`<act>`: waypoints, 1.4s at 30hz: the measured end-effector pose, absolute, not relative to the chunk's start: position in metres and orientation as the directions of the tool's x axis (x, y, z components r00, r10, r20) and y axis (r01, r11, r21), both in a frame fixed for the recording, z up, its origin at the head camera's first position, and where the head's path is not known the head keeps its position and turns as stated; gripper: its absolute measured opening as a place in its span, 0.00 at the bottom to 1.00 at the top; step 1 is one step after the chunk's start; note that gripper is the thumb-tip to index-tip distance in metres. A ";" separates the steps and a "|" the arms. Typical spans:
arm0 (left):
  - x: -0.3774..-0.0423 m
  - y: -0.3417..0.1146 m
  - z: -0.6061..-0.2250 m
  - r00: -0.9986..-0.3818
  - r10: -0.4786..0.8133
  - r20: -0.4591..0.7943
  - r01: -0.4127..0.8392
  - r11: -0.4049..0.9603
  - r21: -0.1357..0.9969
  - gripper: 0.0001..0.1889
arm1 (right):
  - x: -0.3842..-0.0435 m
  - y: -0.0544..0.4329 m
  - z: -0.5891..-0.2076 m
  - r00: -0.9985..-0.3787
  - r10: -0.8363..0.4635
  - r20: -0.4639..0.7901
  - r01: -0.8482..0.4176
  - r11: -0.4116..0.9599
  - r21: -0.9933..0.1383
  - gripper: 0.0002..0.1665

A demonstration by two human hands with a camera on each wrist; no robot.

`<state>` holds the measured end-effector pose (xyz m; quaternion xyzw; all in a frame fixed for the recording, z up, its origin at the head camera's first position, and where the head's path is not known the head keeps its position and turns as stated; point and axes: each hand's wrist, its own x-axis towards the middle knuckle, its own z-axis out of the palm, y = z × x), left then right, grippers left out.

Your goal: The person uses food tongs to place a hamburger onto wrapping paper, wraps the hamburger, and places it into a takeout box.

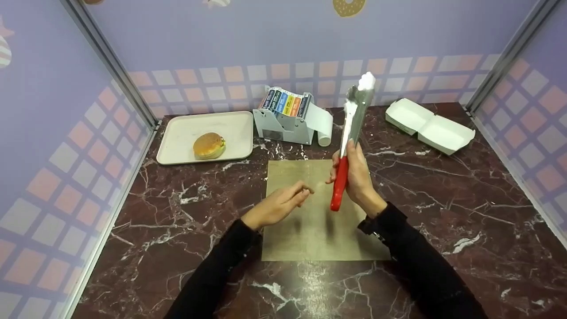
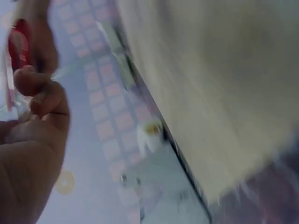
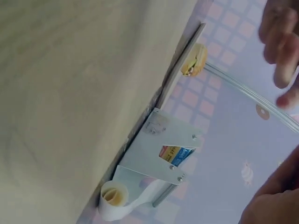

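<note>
My right hand (image 1: pixel 361 177) grips a pair of tongs (image 1: pixel 340 184) by the red handles, their silver tips pointing up and away. The tongs stand tilted above a square sheet of brown paper (image 1: pixel 310 241) on the counter. Over the sheet's left part hovers my left hand (image 1: pixel 280 205), its fingers loosely bent and holding nothing, a short way left of the tongs. In the left wrist view the red handle (image 2: pixel 19 44) shows beyond the left fingers, blurred. The right wrist view catches the left fingers (image 3: pixel 282 46) at the upper right.
Back left, a burger (image 1: pixel 209 145) sits on a cream tray (image 1: pixel 177 133). A label dispenser (image 1: pixel 283 128) with several coloured rolls stands at the back middle, a white strip hanging from its right side. An opened white box (image 1: pixel 445 130) lies back right. Patterned walls enclose the dark marbled counter (image 1: pixel 177 248).
</note>
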<state>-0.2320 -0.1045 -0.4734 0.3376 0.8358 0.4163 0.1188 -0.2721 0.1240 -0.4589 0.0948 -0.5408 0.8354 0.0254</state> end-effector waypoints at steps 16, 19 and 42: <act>-0.291 -0.335 -0.488 -0.997 0.080 0.003 0.075 0.926 0.369 0.17 | -0.275 0.142 -0.465 -0.993 -0.119 -0.029 0.067 -0.335 -0.940 0.34; -0.292 -0.358 -0.491 -1.000 0.028 0.010 0.029 0.939 0.342 0.26 | -0.273 0.144 -0.459 -0.993 -0.121 0.008 0.032 -0.326 -0.945 0.36; -0.296 -0.366 -0.492 -0.983 0.023 -0.182 -0.036 0.948 0.317 0.38 | -0.282 0.097 -0.452 -0.937 -0.284 0.203 -0.255 0.158 -0.954 0.41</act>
